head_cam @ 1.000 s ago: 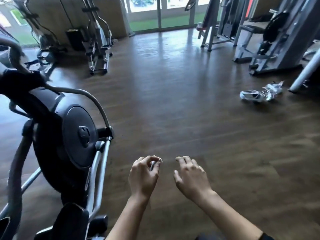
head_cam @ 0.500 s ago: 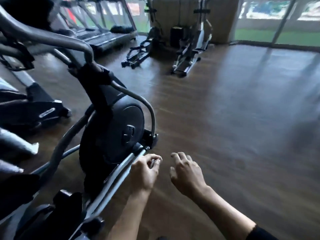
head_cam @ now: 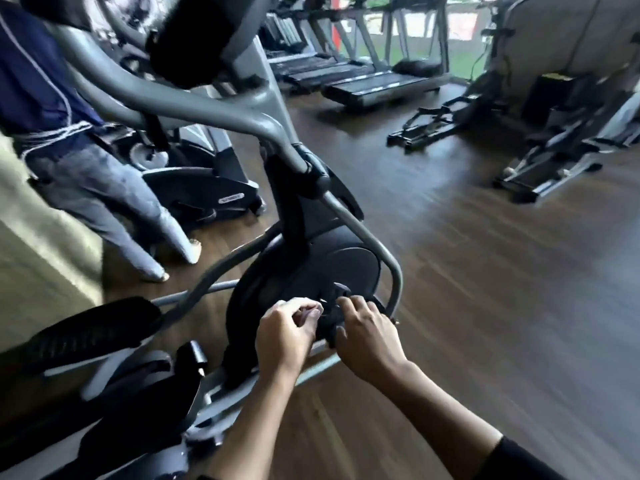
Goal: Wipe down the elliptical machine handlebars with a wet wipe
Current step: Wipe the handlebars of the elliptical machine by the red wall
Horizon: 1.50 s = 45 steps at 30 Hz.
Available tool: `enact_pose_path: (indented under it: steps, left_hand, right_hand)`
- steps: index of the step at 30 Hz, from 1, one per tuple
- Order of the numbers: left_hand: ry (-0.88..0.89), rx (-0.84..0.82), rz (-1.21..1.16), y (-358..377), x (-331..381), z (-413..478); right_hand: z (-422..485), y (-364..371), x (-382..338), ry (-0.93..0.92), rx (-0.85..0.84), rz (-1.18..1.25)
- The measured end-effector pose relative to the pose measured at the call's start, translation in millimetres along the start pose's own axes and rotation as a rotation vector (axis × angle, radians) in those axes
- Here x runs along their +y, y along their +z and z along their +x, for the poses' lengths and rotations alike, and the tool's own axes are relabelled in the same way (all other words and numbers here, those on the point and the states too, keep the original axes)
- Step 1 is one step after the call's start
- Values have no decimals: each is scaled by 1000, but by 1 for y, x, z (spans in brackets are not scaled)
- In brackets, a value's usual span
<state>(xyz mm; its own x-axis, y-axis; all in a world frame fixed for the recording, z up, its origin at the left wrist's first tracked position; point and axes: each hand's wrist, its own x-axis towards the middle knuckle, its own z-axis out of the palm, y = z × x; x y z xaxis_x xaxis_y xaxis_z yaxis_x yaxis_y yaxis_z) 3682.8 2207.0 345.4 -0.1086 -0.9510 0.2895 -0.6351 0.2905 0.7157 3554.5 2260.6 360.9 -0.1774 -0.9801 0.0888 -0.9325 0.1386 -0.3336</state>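
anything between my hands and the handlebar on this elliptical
Nothing visible blocks it. The left hand and right hand are low by the flywheel cover; the grey handlebar is above them, open air between.

Elliptical machine point(head_cam: 304, 271) at the floor's point(head_cam: 485, 306) left side. Standing person point(head_cam: 86, 174) left of it, exercise bike point(head_cam: 201, 192) behind. Treadmills point(head_cam: 381, 83) along far edge; other ellipticals point(head_cam: 554, 157) far right.

Your left hand point(head_cam: 282, 337) and right hand point(head_cam: 367, 337) curl their fingers over anything held, so you cannot tell; the handlebar point(head_cam: 207, 109) runs off the top edge.
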Motion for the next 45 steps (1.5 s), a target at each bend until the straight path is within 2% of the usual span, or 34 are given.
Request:
enact_pose_path:
  steps: [7, 11, 15, 23, 31, 39, 45]
  left_hand:
    - [-106, 304, 17, -2, 30, 54]
    - [-149, 530, -7, -12, 56, 80]
    - [-112, 784, 32, -38, 81, 109]
    - [53, 1103, 137, -133, 107, 172]
    - [338, 1310, 215, -221, 138, 251]
    - [643, 1415, 326, -262, 186, 300]
    - [745, 1468, 401, -277, 216, 323]
  right_hand:
    - [96, -33, 16, -291, 22, 61]
    - [146, -66, 11, -445, 148, 197]
    - [193, -103, -18, -626, 277, 321]
    - [251, -173, -120, -908, 415, 573]
    - [301, -221, -211, -1012, 469, 828]
    - [334, -265, -253, -1124, 456, 1313]
    - [353, -302, -274, -1209, 452, 1630]
